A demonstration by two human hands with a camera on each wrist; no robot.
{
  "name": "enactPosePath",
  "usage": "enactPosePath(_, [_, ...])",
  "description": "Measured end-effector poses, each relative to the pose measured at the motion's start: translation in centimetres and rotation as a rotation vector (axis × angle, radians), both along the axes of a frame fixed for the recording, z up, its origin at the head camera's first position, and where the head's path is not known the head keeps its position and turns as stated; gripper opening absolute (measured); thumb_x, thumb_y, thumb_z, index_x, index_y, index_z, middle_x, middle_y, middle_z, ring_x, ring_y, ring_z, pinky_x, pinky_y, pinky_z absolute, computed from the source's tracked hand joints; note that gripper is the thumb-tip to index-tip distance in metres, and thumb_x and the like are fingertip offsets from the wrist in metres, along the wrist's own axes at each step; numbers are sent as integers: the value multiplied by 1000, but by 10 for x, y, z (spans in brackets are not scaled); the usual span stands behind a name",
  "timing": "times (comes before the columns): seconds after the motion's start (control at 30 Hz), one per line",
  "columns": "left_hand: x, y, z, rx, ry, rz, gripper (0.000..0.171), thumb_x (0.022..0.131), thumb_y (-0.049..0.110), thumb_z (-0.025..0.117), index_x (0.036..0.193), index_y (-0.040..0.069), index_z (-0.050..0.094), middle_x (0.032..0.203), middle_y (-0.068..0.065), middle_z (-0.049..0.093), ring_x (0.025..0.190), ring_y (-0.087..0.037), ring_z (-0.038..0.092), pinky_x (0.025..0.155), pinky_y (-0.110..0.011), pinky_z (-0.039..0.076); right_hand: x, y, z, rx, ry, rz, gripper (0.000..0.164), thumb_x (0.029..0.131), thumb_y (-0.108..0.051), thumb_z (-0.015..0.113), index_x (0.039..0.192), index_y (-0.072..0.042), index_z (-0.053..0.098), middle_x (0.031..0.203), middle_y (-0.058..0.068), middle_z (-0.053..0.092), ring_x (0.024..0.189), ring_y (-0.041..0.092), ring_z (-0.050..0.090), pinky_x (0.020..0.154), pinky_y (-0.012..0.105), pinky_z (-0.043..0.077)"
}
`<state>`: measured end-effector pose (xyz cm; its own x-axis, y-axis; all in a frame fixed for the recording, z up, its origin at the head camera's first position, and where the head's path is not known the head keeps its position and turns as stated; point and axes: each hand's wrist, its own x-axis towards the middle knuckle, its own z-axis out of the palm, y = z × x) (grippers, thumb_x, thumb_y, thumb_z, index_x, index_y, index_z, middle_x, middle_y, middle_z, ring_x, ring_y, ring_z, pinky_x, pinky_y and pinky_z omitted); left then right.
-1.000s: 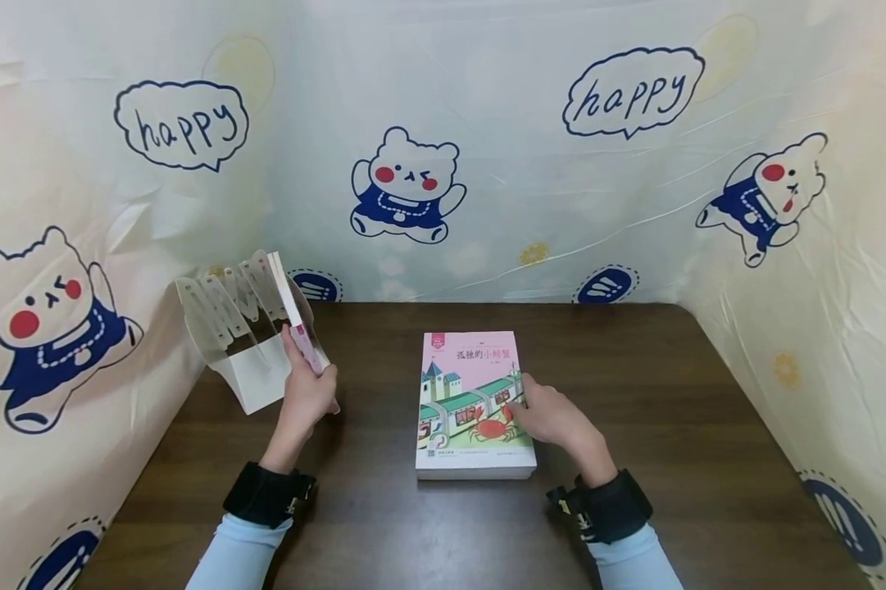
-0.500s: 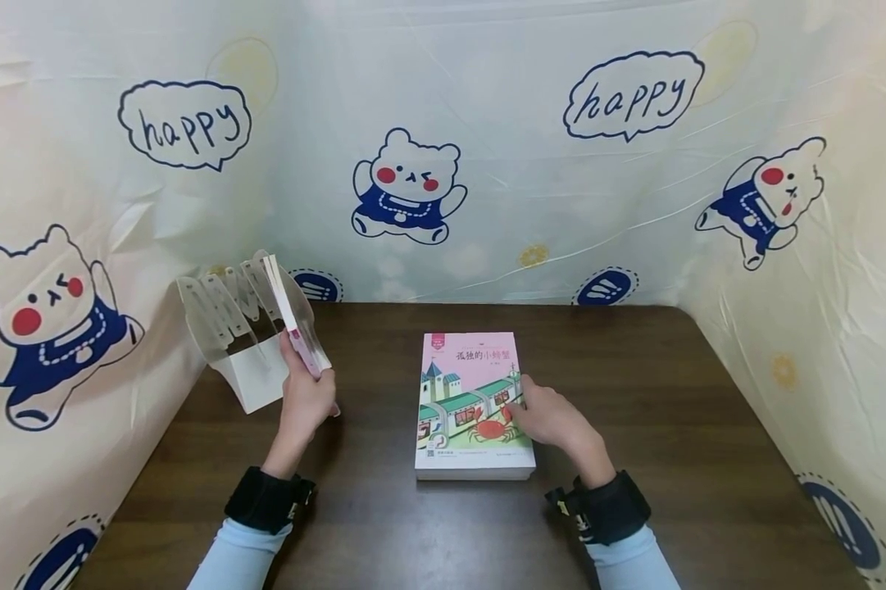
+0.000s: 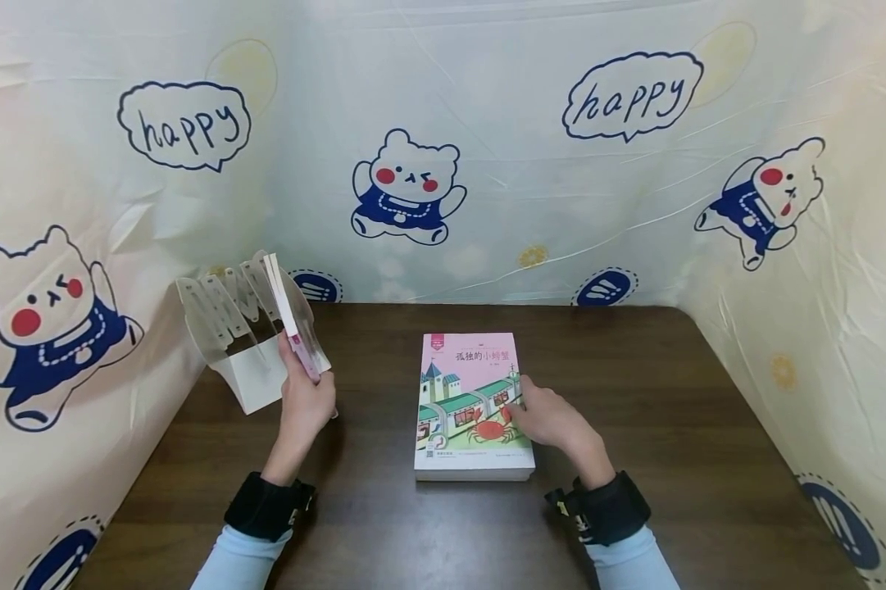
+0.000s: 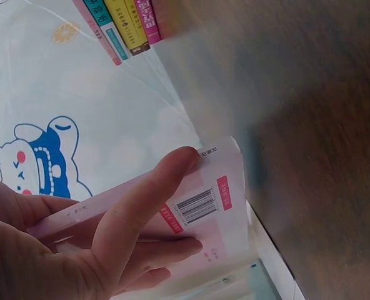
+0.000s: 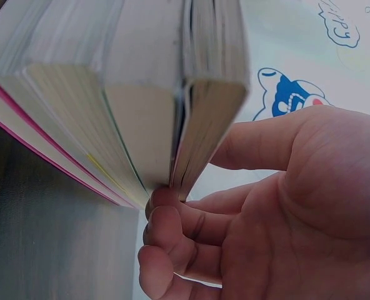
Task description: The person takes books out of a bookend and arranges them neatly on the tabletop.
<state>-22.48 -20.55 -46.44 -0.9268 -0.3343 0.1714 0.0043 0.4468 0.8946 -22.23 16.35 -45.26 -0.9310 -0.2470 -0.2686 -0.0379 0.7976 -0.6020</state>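
In the head view my left hand (image 3: 308, 406) grips a thin pink-and-white book (image 3: 279, 291) standing on edge at the right end of a white book rack (image 3: 254, 378). The left wrist view shows my thumb along that book (image 4: 235, 215) near a barcode, with other fingers behind the thumb. At the table's middle lies a stack of books (image 3: 461, 373), a pink crab-picture cover on top. My right hand (image 3: 556, 419) holds the stack's right side, thumb on the cover. In the right wrist view several curled fingers (image 5: 163, 231) press against the books' page edges (image 5: 141, 119).
The dark wooden table (image 3: 383, 524) extends around the stack. Clear upright dividers (image 3: 224, 307) fill the rack's left part. A pale curtain (image 3: 516, 197) with bear prints hangs behind and on both sides. Coloured spines (image 4: 122, 25) of the stack show in the left wrist view.
The thin book's top has shifted very slightly left in the rack, my left hand with it. The right hand and the stack stay in place.
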Motion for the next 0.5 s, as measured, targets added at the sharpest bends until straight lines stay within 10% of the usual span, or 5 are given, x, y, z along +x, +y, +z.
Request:
enactPosePath(0.2, [7, 0, 4, -19, -36, -2, 91, 101, 3, 50, 168, 24, -9, 163, -35, 27, 107, -51, 59, 75, -57, 53, 0, -1, 1, -6, -3, 3, 69, 107, -26, 63, 158, 7, 31, 118, 15, 66, 93, 24, 63, 83, 41, 55])
enactPosePath(0.5, [10, 3, 6, 3, -20, 6, 92, 100, 1, 50, 167, 29, -6, 166, -32, 24, 127, -52, 48, 97, -68, 43, 0, 0, 2, -1, 2, 3, 69, 107, -26, 63, 158, 7, 31, 118, 15, 66, 92, 24, 63, 82, 41, 55])
